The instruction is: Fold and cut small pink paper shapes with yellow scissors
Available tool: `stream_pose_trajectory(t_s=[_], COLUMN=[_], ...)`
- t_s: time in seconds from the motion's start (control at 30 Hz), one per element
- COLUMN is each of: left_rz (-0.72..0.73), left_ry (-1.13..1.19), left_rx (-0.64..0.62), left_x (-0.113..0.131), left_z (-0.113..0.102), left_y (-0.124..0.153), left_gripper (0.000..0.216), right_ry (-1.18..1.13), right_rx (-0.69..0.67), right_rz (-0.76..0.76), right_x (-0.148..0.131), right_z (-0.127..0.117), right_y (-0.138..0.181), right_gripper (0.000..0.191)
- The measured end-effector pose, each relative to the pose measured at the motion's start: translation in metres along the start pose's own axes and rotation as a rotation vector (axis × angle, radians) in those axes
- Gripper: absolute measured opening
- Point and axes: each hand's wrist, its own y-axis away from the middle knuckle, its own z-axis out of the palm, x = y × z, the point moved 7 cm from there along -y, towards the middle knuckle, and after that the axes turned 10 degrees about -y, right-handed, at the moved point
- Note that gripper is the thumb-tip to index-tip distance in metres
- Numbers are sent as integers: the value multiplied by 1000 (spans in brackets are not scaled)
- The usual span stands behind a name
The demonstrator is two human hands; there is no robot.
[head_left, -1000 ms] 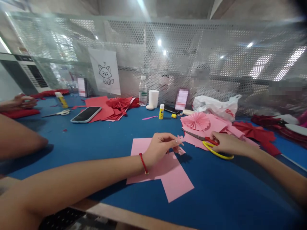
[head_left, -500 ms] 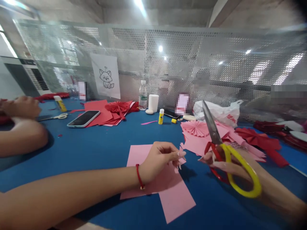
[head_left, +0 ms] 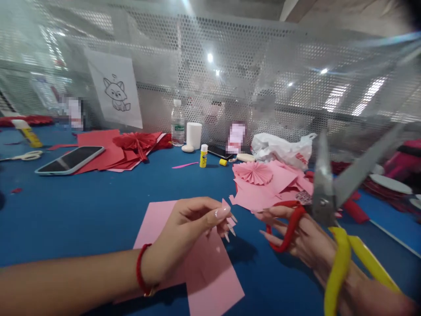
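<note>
My left hand (head_left: 187, 230) pinches a small folded pink paper piece (head_left: 226, 210) between thumb and fingertips, held just above a pink paper sheet (head_left: 200, 259) lying on the blue table (head_left: 82, 206). My right hand (head_left: 309, 241) grips a pair of scissors (head_left: 329, 206) with red and yellow handles. Their blades are spread apart and point up, to the right of the pink piece. Both hands hover close together over the table's near middle.
A heap of pink paper with a pleated pink fan (head_left: 253, 172) lies behind the hands. Red papers (head_left: 112, 151), a phone (head_left: 69, 159), a glue stick (head_left: 204, 155), a water bottle (head_left: 177, 123), a white plastic bag (head_left: 283, 149) and a fox drawing (head_left: 115, 94) on the mesh screen sit further back.
My right hand lifted the scissors off the pink heap, brought them nearer and spread the blades. The left hand kept its pinch on the pink piece. The view shifted right.
</note>
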Motion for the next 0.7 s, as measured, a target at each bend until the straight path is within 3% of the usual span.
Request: stream_pose_trajectory(t_s=[0.17,0.27,0.33,0.47,0.57,0.7], left_rz=[52,75,98,125,107,77], left_ry=[-45,-82,-139,-222,-229,-235], left_rx=[-37,-50,-50,-36,-29,-34], left_x=[8,8,10,13,10,3], left_z=[8,9,9,8,8,10], left_y=[6,11,14,19,20,22], left_gripper=[17,13,14,17,14,13], right_ry=[-40,2,25,91,214,273], right_rx=[-122,-68,-5,-92,-156,-238], right_rz=[199,249,204,169,139,136], right_x=[25,38,32,3,-15,-11], right_z=[32,42,43,52,58,66], right_y=[13,26,35,47,47,42], right_gripper=[56,56,55,58,43,46])
